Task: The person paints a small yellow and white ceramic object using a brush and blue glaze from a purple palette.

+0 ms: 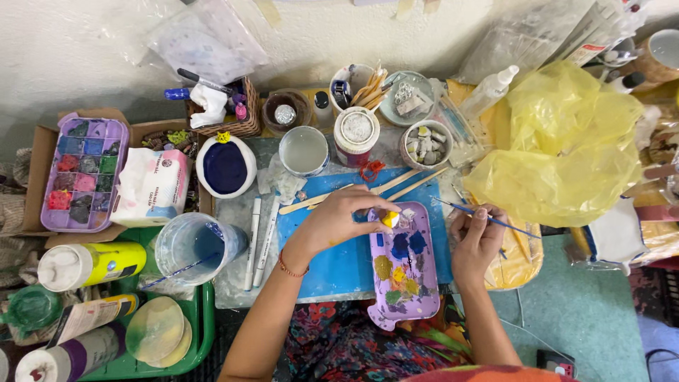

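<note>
Overhead view of a crowded craft table (339,272). Left hand (346,216) curled over a small yellow painted piece (390,218), pinched in its fingertips just above the upper end of a purple paint palette (405,265). Right hand (475,237) closed around one thin blue-handled brush (488,218), its tip pointing left toward the yellow piece. Palette resting on a blue mat (332,262), with blobs of blue, yellow and green paint. Two white markers (259,242) lying side by side left of the mat. Three wooden sticks (368,189) spread across the mat's top edge. One clear water cup (192,244) with a brush inside at left. One compartment tray (83,173) of coloured lumps at far left. One crumpled yellow plastic bag (566,148) at right.
</note>
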